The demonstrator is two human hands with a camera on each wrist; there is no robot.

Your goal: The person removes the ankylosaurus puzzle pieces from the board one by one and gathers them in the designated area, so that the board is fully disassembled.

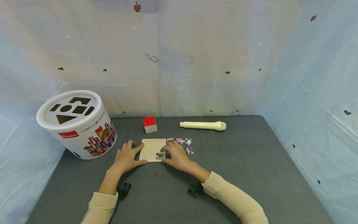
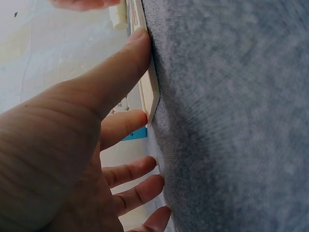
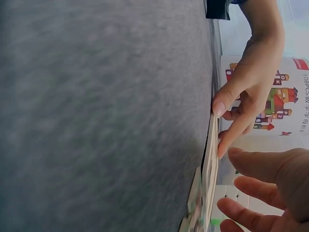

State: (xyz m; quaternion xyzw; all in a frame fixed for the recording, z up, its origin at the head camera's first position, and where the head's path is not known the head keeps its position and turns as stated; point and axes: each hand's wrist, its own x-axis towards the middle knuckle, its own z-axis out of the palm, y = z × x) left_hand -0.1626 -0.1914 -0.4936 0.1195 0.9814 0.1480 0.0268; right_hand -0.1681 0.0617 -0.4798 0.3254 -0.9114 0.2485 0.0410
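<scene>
A pale wooden puzzle board (image 1: 148, 147) lies on the dark table, with a colourful puzzle piece (image 1: 159, 155) in its near right corner. My left hand (image 1: 126, 158) holds the board's left side, thumb at the near edge and forefinger on the far left. In the left wrist view, thumb and forefinger touch its rim. Over the board's right edge hovers my right hand (image 1: 177, 157), thumb and fingers apart. The right wrist view shows no piece between its fingers (image 3: 256, 188). Loose puzzle pieces (image 1: 189, 151) lie right of the board, some hidden under that hand.
A large white bucket (image 1: 81, 124) with shaped holes in its lid stands at the left. Behind the board sit a red and white cube (image 1: 150, 125) and a pale yellow toy microphone (image 1: 202, 125). Fabric walls (image 1: 195, 62) border the table.
</scene>
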